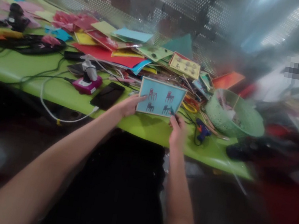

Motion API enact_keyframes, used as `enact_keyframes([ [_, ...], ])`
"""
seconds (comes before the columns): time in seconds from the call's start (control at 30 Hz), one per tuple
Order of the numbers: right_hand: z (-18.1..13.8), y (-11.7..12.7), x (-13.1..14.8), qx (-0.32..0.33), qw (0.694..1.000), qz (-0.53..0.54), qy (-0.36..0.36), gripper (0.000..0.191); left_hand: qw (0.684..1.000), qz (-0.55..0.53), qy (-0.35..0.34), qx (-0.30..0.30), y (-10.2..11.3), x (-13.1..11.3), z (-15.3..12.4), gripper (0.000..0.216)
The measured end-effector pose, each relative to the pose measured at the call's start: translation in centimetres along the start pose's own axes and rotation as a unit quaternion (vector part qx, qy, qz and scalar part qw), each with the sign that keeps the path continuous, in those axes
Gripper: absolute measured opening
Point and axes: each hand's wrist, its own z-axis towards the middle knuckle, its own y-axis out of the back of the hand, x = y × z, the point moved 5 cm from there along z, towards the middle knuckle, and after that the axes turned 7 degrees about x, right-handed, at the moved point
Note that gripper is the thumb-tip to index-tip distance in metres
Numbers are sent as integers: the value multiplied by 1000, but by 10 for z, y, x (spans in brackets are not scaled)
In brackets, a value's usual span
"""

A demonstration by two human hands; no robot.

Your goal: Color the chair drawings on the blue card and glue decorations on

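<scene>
Head view: blue chair-picture card (160, 98), long axis left-right, propped at the green worktop (15, 69) near edge. Left hand (130, 105) pinches its left edge; right hand (176, 130), just below its lower right corner, grips a small blue-tipped tool there.

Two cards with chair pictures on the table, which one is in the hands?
The blue card, at the table's near edge: left hand on its left side, right hand at its lower right corner. The yellow card lies untouched on the paper pile behind.
</scene>
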Motion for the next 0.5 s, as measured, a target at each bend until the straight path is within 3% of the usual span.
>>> enact_keyframes([
  [0.1,3,-9,12,98,987,-128,20,20,1000,17,9,-9,1,-5,3,26],
  [0.23,15,-26,28,214,939,-256,80,24,999,23,29,-6,1,-12,7,24],
  [0.5,38,-52,27,317,867,-353,155,20,999,-4,42,-11,6,-10,7,23],
])
